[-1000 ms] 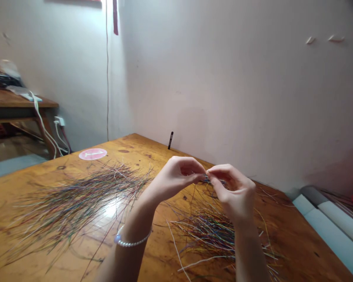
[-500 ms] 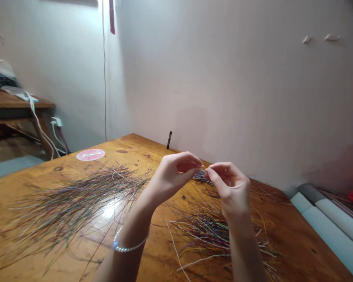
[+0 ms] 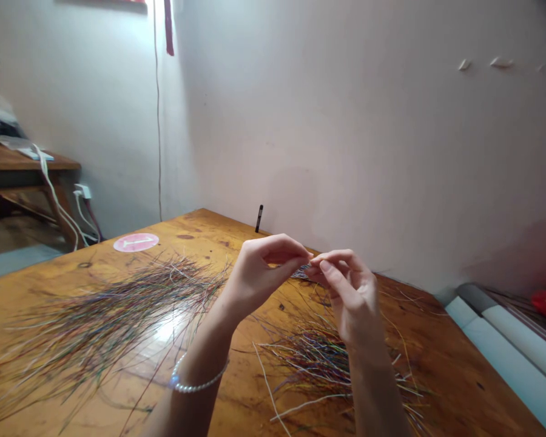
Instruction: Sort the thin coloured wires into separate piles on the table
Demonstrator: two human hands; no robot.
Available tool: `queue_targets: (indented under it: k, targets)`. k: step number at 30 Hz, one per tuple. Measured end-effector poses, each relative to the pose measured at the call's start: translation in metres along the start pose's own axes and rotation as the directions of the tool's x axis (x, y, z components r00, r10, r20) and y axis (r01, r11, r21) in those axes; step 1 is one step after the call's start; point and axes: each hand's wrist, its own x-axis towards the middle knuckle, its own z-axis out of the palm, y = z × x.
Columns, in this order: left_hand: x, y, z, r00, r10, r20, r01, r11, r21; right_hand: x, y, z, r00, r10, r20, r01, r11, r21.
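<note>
the left hand (image 3: 257, 273) was curled, its thumb and fingertips pinched on a small bunch of thin coloured wires (image 3: 301, 273), and the right hand (image 3: 352, 297) was raised close against it, its fingers closed on the same bunch from the other side. the fingers hid most of the grip, but the two hands were touching at the fingertips, and a short end of the bunch showed just below them. both hands were held up above a wooden table (image 3: 450, 370), not resting on it.

under the right hand lay a loose heap of fine multicoloured wires (image 3: 325, 364), with a few longer pale strands (image 3: 309, 406) sticking out toward the near edge. a wider spread of the same wires (image 3: 104, 315) lay to the left, its strands running mostly left to right. a pearl bracelet (image 3: 195, 381) circled the left wrist.

toward the far end of the table were a round pink sticker (image 3: 136, 242) and a small black upright object (image 3: 259, 218) by the wall. off to the far left stood a smaller wooden table (image 3: 27, 161) with white cables (image 3: 50, 188) hanging down from it. pale rolls (image 3: 514, 346) lay beyond the table's right edge.
</note>
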Motion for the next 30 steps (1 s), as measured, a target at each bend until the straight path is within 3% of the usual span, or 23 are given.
queue_targets:
  k: [6, 11, 30]
  targets:
    - [-0.001, 0.001, 0.001, 1.000, 0.014, -0.007, -0.015, 0.998, -0.064, -0.003, 0.000, 0.004, 0.998, -0.065, 0.003, 0.065, 0.997, 0.034]
    - [-0.002, 0.002, 0.000, 0.999, 0.036, 0.011, -0.034, 0.989, -0.145, -0.005, -0.005, 0.004, 0.997, -0.027, 0.069, 0.018, 0.993, 0.118]
    - [-0.003, 0.006, -0.001, 1.000, -0.016, 0.024, 0.022, 0.962, -0.272, -0.008, -0.010, 0.006, 0.991, -0.080, 0.111, 0.069, 0.992, 0.105]
